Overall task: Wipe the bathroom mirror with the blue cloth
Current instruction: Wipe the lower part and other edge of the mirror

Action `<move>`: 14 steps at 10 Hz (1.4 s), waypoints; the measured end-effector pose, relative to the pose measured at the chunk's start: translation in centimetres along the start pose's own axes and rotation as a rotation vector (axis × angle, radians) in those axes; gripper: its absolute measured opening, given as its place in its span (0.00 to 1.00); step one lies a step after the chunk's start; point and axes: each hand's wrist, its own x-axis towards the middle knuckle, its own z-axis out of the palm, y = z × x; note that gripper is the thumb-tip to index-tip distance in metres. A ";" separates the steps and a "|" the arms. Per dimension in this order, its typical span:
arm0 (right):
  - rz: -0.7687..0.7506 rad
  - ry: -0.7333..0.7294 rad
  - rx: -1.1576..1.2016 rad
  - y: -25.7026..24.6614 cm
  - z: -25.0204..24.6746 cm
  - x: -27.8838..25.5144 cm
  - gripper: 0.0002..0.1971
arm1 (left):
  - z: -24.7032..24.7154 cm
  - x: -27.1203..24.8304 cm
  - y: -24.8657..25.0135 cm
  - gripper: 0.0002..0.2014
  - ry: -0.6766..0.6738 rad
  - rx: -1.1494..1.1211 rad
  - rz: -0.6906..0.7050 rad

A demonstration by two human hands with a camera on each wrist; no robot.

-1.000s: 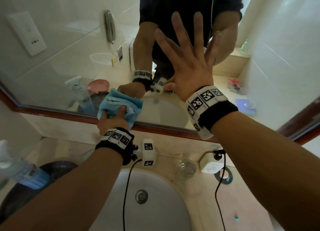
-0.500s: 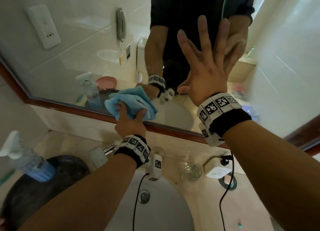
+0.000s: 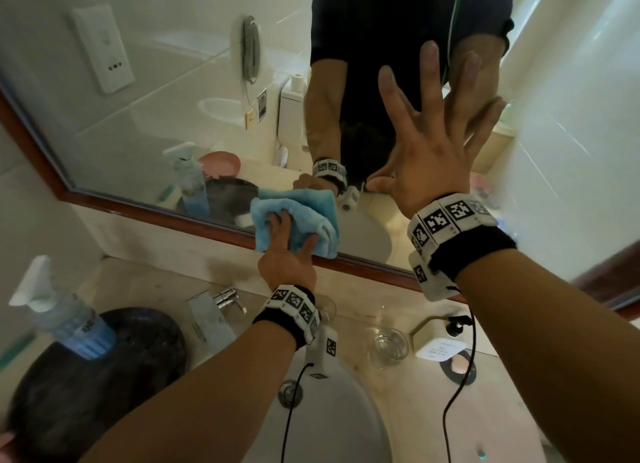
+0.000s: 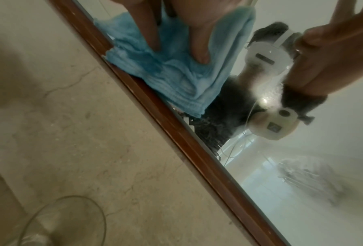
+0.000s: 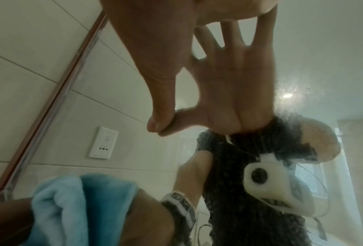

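The blue cloth (image 3: 301, 213) is bunched against the lower edge of the mirror (image 3: 156, 116), overlapping its brown wooden frame (image 3: 156, 213). My left hand (image 3: 292, 232) presses it to the glass with fingers stretched out over it. The left wrist view shows the fingers (image 4: 199, 55) lying on the cloth (image 4: 176, 74) beside the frame (image 4: 176, 133). My right hand (image 3: 433, 123) is spread flat on the glass to the right and higher up, holding nothing. In the right wrist view the right hand (image 5: 155, 50) meets its reflection, with the cloth (image 5: 56, 208) below.
Below the mirror lies a marble counter with a white sink (image 3: 329, 428), a chrome faucet (image 3: 228, 299), a drinking glass (image 3: 388, 346) and a small white box (image 3: 438, 348). A spray bottle (image 3: 59, 317) stands by a dark round tray (image 3: 93, 393) at the left. Black cables hang from both wrists.
My left hand has slid the cloth a little to the right and down onto the frame's edge. My right hand stays spread on the glass.
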 end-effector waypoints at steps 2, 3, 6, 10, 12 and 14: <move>0.018 -0.014 -0.012 -0.2 0.1 0.1 0.68 | 0.6 2.0 -2.7 0.35 0.154 -0.275 -0.020; 0.012 -0.018 -0.013 -0.2 0.1 0.0 0.68 | -0.7 2.5 -3.0 0.37 0.190 -0.382 -0.087; 0.048 0.002 0.001 -1.2 0.1 -0.1 0.65 | -4.3 5.3 -4.6 0.39 0.243 -0.609 -0.148; -0.017 0.131 0.071 -9.2 2.7 1.6 0.63 | -7.1 7.1 -5.0 0.36 0.293 -0.837 -0.224; 0.006 0.137 0.041 -9.8 3.5 2.1 0.59 | -7.5 8.6 -6.5 0.37 0.325 -0.950 -0.207; 0.025 0.132 0.015 -10.0 3.6 2.1 0.66 | -7.4 8.4 -6.8 0.39 0.299 -0.799 -0.158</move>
